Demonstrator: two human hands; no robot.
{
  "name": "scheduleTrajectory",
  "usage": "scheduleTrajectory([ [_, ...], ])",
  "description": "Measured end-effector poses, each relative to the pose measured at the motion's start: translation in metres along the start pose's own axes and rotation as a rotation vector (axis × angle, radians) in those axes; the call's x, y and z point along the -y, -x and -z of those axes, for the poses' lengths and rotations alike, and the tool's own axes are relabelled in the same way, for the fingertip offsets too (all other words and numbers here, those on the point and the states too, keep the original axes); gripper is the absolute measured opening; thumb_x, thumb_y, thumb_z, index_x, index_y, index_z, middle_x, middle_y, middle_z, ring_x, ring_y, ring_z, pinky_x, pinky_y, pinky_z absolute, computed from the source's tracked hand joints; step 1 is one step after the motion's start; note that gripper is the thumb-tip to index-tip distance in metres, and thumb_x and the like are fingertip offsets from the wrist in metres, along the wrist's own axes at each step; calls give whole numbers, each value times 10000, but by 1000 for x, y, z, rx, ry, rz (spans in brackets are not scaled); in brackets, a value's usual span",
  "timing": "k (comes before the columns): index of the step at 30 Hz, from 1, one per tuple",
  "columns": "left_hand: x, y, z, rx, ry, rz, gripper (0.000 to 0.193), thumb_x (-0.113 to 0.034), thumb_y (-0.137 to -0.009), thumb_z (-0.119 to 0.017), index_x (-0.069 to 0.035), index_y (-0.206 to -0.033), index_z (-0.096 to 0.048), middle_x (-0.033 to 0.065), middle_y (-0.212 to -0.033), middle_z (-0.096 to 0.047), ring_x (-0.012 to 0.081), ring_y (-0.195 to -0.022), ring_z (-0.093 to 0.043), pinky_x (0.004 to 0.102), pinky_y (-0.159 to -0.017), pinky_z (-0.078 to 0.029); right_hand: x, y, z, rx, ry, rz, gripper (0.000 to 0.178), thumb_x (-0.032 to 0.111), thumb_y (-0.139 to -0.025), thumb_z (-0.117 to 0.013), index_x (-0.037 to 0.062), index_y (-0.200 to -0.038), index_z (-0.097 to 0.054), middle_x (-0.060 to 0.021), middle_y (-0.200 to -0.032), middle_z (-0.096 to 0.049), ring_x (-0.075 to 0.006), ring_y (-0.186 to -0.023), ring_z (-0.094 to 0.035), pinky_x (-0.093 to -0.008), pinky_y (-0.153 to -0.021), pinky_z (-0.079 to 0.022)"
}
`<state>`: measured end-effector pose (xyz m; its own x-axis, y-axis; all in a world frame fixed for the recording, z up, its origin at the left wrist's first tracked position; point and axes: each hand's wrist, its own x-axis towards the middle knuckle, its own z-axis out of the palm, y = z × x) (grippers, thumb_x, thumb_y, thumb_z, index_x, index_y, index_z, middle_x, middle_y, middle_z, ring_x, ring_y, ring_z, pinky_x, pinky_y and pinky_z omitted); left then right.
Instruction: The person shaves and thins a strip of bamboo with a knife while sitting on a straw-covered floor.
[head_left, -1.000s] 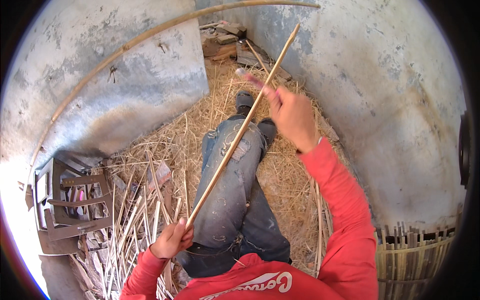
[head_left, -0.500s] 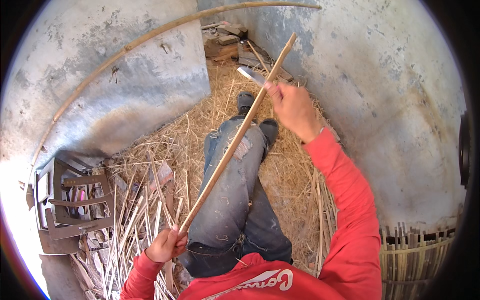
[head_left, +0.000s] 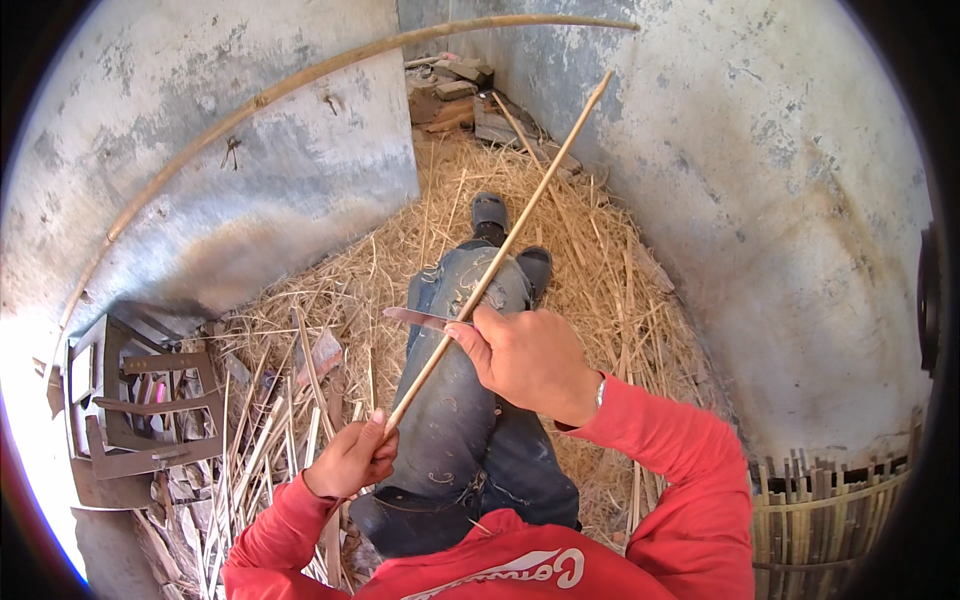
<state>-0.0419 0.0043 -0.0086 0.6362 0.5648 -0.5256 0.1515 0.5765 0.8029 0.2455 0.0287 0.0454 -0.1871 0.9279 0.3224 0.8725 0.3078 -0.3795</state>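
A long, narrow bamboo strip [head_left: 512,235] slants from my lower left to the upper right, over my outstretched legs. Its near end is gripped in my left hand [head_left: 352,456], fingers closed round it. My right hand [head_left: 535,362] is closed on a knife, with the thumb pressed against the strip. The knife blade [head_left: 415,318] crosses the strip at about its middle and points left; its handle is hidden in my fist. Under the strip is the worn knee of my dark trousers [head_left: 450,400].
Shavings [head_left: 600,270] cover the floor. Split strips [head_left: 270,440] lie in a pile at my left beside a metal frame [head_left: 150,400]. A long curved pole [head_left: 260,100] leans along the left wall. A slatted basket [head_left: 830,520] stands at the right, and bricks [head_left: 455,85] lie in the far corner.
My right hand and the knife have come down the strip from near its far end to its middle. The strip has turned about its length, and my left hand still grips it.
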Motion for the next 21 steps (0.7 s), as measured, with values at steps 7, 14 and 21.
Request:
scheduleTrajectory([
  [7,11,-6,8,-145,-292,-146,627,-505,-1151,-336,-51,-743,-477,-7,-611,-433,98,-529,-394,288,-512,-336,-21,0,12,-13,-229,-3,473,419,-1046,-616,40,-763,-635,-191,-548,-581,-395,-486,-617,-492,-466,-442],
  [14,13,8,17,-262,-504,-194,636,-478,-1146,-397,-6,-761,-582,8,-609,-506,115,-572,-478,318,-555,-416,-145,-79,62,-459,-7,-182,487,375,-1081,-580,-12,-787,-604,-167,-569,-484,-292,-498,-471,-441,-511,-368],
  [21,0,8,9,-255,-549,-192,645,-462,-1158,-348,-43,-684,-475,-4,-599,-431,115,-538,-415,300,-527,-363,-227,-121,78,-609,175,-232,505,384,-1076,-572,-10,-767,-639,-250,-661,-625,-474,-621,-630,-524,-570,-470],
])
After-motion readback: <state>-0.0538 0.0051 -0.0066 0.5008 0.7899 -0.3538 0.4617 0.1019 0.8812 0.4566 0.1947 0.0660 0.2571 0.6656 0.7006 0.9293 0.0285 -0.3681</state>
